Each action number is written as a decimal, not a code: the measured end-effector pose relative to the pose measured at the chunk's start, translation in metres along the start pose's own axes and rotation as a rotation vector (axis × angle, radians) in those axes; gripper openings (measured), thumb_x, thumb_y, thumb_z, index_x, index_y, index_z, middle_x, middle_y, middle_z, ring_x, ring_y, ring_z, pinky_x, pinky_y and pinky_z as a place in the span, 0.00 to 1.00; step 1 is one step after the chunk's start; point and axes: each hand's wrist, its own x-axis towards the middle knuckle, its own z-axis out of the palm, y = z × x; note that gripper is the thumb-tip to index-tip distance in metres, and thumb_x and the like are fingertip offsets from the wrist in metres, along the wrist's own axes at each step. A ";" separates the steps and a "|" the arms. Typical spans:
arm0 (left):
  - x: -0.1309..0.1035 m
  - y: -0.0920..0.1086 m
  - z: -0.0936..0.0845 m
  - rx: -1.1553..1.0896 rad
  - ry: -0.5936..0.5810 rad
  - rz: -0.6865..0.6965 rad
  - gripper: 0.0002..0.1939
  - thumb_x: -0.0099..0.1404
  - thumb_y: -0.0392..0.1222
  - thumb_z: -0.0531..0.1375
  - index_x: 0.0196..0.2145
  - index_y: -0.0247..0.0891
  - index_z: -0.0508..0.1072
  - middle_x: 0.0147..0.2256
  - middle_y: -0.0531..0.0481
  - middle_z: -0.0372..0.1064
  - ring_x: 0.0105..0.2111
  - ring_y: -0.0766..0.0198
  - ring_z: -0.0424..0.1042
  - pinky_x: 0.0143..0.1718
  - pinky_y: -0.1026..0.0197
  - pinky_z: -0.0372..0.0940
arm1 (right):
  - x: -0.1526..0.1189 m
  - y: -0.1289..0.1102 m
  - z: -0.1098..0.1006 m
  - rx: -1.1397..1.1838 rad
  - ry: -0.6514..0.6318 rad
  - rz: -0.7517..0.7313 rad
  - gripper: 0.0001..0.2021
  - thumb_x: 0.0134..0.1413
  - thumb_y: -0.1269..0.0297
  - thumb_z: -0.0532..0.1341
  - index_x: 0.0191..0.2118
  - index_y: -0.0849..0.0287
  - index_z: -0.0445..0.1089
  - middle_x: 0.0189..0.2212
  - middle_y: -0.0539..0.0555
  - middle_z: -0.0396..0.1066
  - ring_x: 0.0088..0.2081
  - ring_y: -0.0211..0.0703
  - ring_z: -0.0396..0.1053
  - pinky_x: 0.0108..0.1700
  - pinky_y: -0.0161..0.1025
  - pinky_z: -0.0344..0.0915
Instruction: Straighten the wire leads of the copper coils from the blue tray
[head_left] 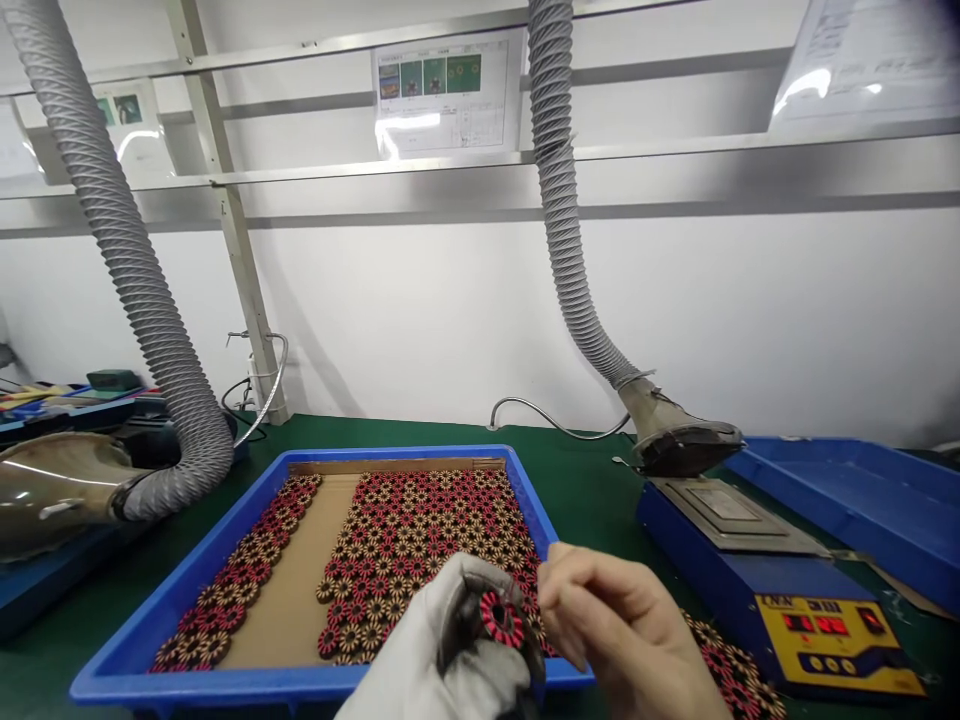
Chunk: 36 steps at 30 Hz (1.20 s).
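Note:
My left hand point(457, 640), in a pale glove with dark fingertips, is closed around a small red-and-black wound ring point(502, 618) in front of the blue tray point(292, 683). My bare right hand point(622, 625) is just right of it, thumb and fingers pinched together; whatever is between them is too small to make out. Rows of red and tan wound rings point(435, 520) lie in the tray on a cardboard liner point(289, 590). More rings point(731, 670) are partly hidden behind my right hand.
A blue-and-yellow soldering unit point(840, 640) stands at the right under a hose hood point(682, 440). Behind it is another blue tray point(855, 490). A second hood point(67, 490) and hose point(150, 300) are at the left.

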 end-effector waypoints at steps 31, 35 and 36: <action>0.019 -0.036 -0.008 -0.288 -0.087 0.035 0.26 0.54 0.64 0.66 0.37 0.38 0.69 0.24 0.55 0.65 0.18 0.70 0.64 0.21 0.66 0.56 | 0.003 0.019 0.010 -0.200 0.035 -0.140 0.11 0.58 0.57 0.66 0.26 0.55 0.77 0.22 0.49 0.63 0.26 0.39 0.61 0.28 0.35 0.56; 0.018 -0.035 -0.006 -0.311 -0.081 0.027 0.21 0.59 0.59 0.64 0.36 0.38 0.69 0.25 0.55 0.65 0.19 0.69 0.66 0.23 0.65 0.58 | 0.003 0.019 0.012 -0.158 0.045 -0.097 0.13 0.57 0.58 0.66 0.25 0.57 0.75 0.22 0.49 0.64 0.26 0.38 0.60 0.28 0.35 0.56; 0.018 -0.034 -0.006 -0.320 -0.073 0.026 0.20 0.60 0.58 0.64 0.36 0.38 0.69 0.26 0.55 0.65 0.20 0.69 0.67 0.24 0.65 0.59 | 0.002 0.019 0.012 -0.137 0.047 -0.085 0.13 0.57 0.57 0.67 0.25 0.58 0.75 0.22 0.49 0.63 0.25 0.38 0.60 0.28 0.34 0.56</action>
